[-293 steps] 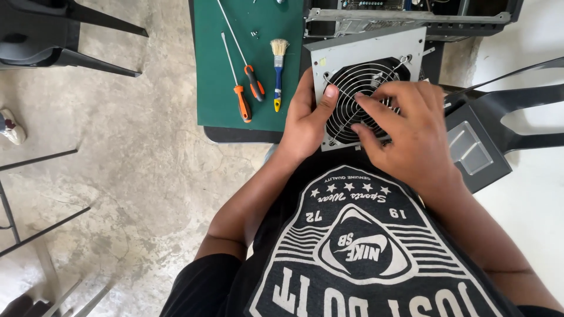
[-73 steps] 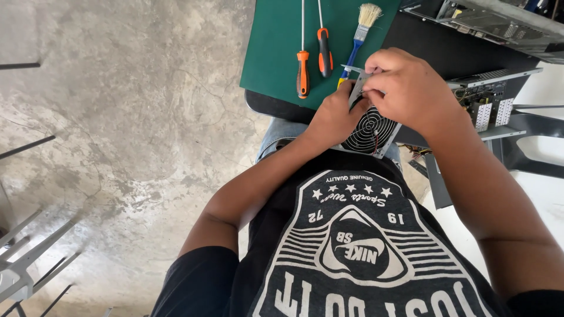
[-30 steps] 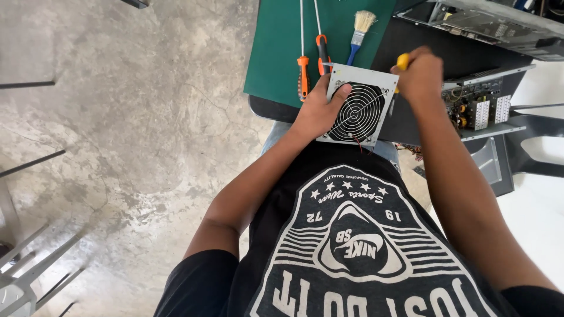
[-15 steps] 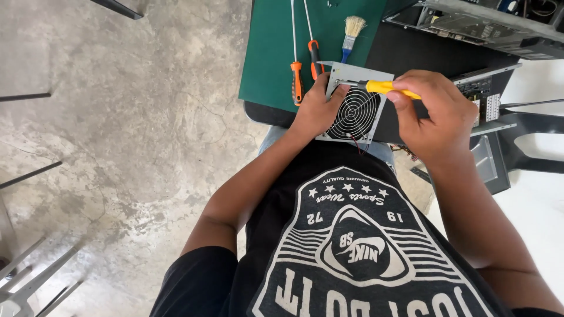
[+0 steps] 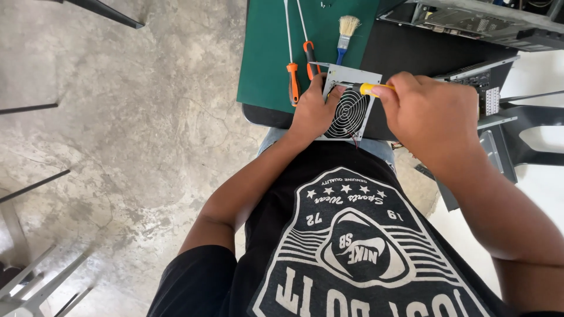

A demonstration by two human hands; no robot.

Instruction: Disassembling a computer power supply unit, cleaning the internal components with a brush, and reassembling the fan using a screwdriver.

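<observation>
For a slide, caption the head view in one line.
Left hand steadies a grey fan-grilled metal box while the right hand applies a yellow-handled screwdriver beside two orange-handled screwdrivers.

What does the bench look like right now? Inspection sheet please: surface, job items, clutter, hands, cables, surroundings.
Surface: green mat on a dark table.
Job items: grey metal fan unit with a round wire grille, at the table's near edge; yellow-handled screwdriver pointing at its upper left corner.
Clutter: two orange-handled screwdrivers and a blue-handled brush on the mat; open computer case at the back.
Hands: left hand braces the unit's left side; right hand grips the yellow-handled screwdriver.
Cables: thin wires hang below the unit.
Surroundings: concrete floor; dark chair on the right.
</observation>
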